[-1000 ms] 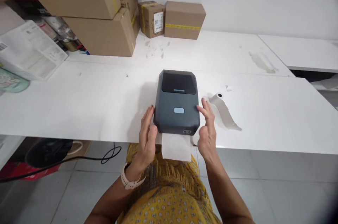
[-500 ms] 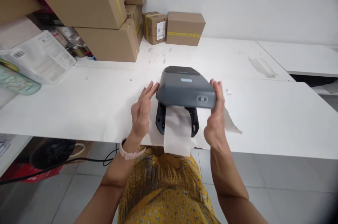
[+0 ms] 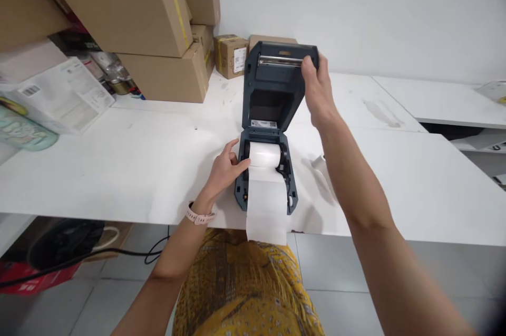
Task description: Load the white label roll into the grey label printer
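A dark grey label printer [image 3: 292,188] stands near the front edge of the table with its lid [image 3: 272,83] raised. Inside lies a white paper roll [image 3: 264,155], and its paper strip [image 3: 266,209] runs out over the front edge. My right hand [image 3: 318,85] grips the lid's upper right corner, thumb on the inner side. My left hand [image 3: 227,168] rests at the left side of the printer base, fingers apart, thumb at the left end of the roll.
Cardboard boxes [image 3: 162,75] are stacked at the back left, with a small box [image 3: 231,56] beside them. A white carton [image 3: 67,96] and a green bottle [image 3: 27,127] stand at the left. Scrap paper [image 3: 324,175] lies right of the printer.
The lid has swung up and back, showing the roll inside. My right hand has risen with it, and my left hand has moved down and right to the base.
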{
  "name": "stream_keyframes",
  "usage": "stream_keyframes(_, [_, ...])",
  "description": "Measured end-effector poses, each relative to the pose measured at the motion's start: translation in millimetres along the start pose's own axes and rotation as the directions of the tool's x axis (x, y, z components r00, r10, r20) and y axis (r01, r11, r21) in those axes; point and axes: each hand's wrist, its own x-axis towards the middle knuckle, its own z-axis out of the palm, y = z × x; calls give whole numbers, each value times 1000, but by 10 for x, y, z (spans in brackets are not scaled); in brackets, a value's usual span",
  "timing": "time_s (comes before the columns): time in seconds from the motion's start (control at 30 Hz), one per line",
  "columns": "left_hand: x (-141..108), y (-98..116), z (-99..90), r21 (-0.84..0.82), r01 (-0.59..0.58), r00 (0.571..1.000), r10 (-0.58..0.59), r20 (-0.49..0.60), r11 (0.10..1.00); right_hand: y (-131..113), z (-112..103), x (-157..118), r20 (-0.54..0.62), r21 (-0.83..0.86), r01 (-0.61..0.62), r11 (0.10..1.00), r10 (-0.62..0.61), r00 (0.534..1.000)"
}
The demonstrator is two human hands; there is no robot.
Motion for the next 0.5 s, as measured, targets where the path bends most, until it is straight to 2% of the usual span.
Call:
stream_keyframes(0.07, [20,-12,-5,14,13,1000,-13,16,1000,-30,-26,28,70,35,-106,994,103,992])
stream_keyframes(0.1, [30,-22,-7,7,16,1000,-16,21,1000,-78,-29,-35,42,41,-119,992,117,992])
stream_keyframes(0.13, [37,-32,-8,0,17,1000,-17,23,1000,-139,-25,-147,-46,37,-87,996,89,995])
stream_keyframes(0.17, [41,-38,-8,-1,16,1000,-16,25,1000,-202,-13,-298,-162,7,-19,1000,20,987])
stream_keyframes(0.2, [42,-41,-6,2,17,999,-17,29,1000,-257,5,-474,-286,-49,85,995,-96,953])
stream_keyframes(0.23, [39,-38,-2,9,19,999,-19,34,1000,-297,28,-656,-343,-131,180,975,-214,914])
stream_keyframes(0.27, [34,-30,2,19,20,999,-21,37,1000,-316,52,-826,-269,-209,251,945,-302,914])
stream_keyframes(0.3, [28,-18,8,30,20,999,-21,35,999,-315,77,-968,-105,-259,301,918,-336,936])
stream_keyframes(0.33, [22,-2,13,40,20,999,-21,27,999,-296,103,-1074,110,-293,331,897,-312,944])
stream_keyframes(0.37, [18,15,18,50,21,1000,-21,16,999,-266,130,-1141,330,-316,344,884,-238,914])
stream_keyframes(0.4, [16,33,20,60,21,1000,-21,3,998,-229,160,-1171,503,-341,347,873,-142,853])
stream_keyframes(0.43, [18,53,20,73,21,1000,-21,-12,997,-193,193,-1172,617,-371,349,861,-53,785])
stream_keyframes(0.5, [32,95,7,126,9,1000,-8,-11,992,-140,271,-1127,715,-421,373,827,50,697])
